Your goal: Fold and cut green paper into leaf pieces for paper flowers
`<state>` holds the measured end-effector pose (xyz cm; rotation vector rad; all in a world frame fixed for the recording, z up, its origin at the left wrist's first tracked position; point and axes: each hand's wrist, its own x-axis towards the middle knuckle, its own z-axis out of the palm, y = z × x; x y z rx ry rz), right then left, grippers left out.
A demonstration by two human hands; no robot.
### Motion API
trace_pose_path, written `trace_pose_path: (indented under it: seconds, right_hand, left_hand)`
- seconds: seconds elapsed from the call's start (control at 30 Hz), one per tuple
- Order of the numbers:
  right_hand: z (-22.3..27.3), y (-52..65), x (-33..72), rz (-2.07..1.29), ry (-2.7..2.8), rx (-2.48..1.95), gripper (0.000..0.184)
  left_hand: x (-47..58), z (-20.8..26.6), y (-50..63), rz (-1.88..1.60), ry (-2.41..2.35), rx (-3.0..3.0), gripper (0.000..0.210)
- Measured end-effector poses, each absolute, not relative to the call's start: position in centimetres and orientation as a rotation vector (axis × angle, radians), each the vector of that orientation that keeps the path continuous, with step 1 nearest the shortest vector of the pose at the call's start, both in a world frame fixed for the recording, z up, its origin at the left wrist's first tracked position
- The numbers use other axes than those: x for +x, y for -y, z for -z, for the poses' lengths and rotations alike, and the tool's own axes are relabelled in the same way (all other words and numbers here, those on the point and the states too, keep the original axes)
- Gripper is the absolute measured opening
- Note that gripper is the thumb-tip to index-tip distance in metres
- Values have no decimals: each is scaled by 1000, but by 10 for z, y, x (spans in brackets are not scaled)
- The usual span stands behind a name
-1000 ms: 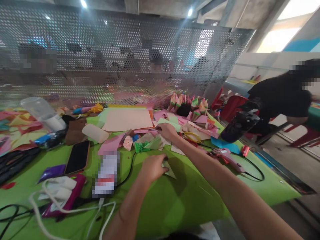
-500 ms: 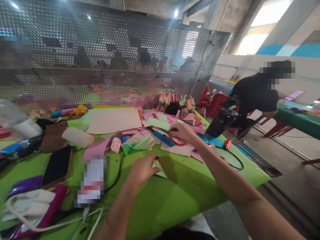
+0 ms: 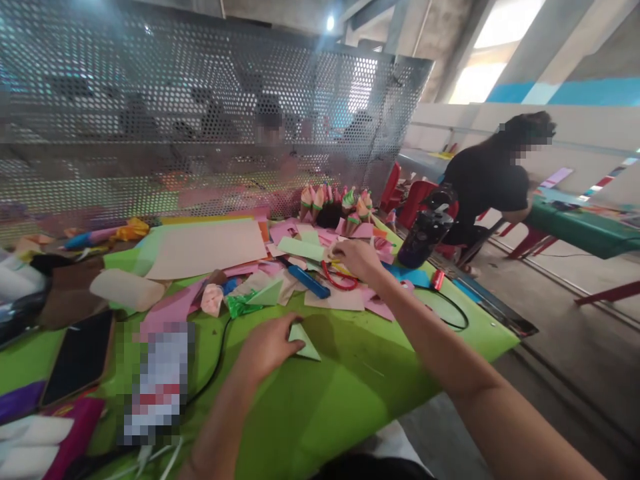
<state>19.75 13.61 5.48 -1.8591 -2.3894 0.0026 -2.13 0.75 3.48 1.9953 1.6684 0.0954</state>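
My left hand (image 3: 270, 343) is closed on a pale green folded paper triangle (image 3: 305, 343), its thumb and fingers at the paper's left side, low over the green tabletop. Farther forward, my right hand (image 3: 359, 259) reaches into the paper scraps with its fingers bent together and pointing down. Whatever lies between those fingertips is too small to make out. Just below them is a red loop (image 3: 341, 285), perhaps a scissor handle. A blue stick-shaped tool (image 3: 309, 281) lies left of it, and a light green paper strip (image 3: 301, 249) lies behind.
Paper cones (image 3: 360, 205) stand at the back by a perforated metal screen (image 3: 210, 127). A dark bottle (image 3: 425, 233) is near the right edge. On the left are a phone (image 3: 80, 357) and a purple pouch (image 3: 80, 433). A person (image 3: 483, 177) sits beyond, right.
My right hand has shifted off the red loop, which now lies below its fingers. My left hand still holds the paper triangle. The whole view has swung slightly right.
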Motion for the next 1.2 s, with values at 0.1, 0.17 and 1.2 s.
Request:
trace_pose_path:
  seconds: [0.1,0.17,1.2]
  right_hand:
    - [-57,-159,203,-1,2398,-1970,25]
    - [-51,-173,201,-13,2424,-2039,24]
    - [-47,-180,200,-46,2403,-1961,27]
  left_hand:
    - [-21,-35,-7,-89,-1671,1998,45]
    - [-21,-35,-7,-86,-1664,1996,45]
    - [-25,-21,-14,-420,-1424,1863,47]
